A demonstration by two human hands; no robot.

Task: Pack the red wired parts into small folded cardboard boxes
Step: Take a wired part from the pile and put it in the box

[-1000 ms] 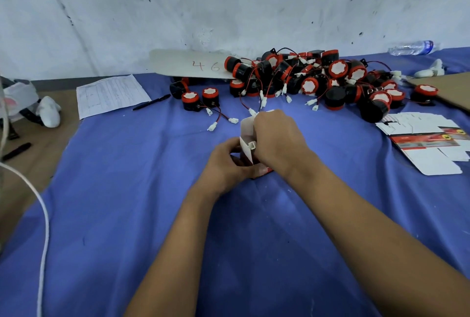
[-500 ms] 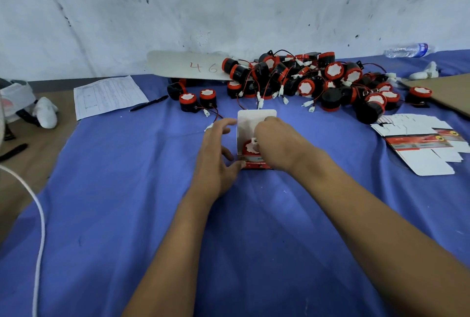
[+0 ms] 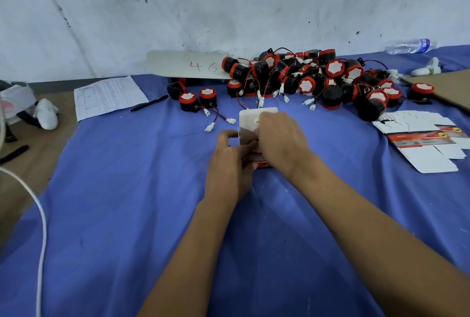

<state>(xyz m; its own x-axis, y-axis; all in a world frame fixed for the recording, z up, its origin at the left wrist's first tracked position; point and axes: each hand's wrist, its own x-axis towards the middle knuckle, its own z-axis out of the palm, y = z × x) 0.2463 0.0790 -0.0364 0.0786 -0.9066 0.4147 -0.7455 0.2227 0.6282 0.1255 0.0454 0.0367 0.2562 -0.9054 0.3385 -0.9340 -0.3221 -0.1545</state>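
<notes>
Both hands work at the small cardboard box (image 3: 254, 123) on the blue cloth (image 3: 127, 202): left hand (image 3: 230, 164) pinches its side flap, right hand (image 3: 279, 138) curls over its opening. At 12 o'clock lie piled red wired parts (image 3: 305, 80); a white board (image 3: 185, 65) reads "46".

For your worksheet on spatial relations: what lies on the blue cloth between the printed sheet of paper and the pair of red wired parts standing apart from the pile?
In the head view, a black pen lies there.

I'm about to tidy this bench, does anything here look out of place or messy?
The red wired parts lie in a tangled heap by the wall, wires crossing. A water bottle lies on its side at far right. The hands' work on the box looks orderly.
</notes>
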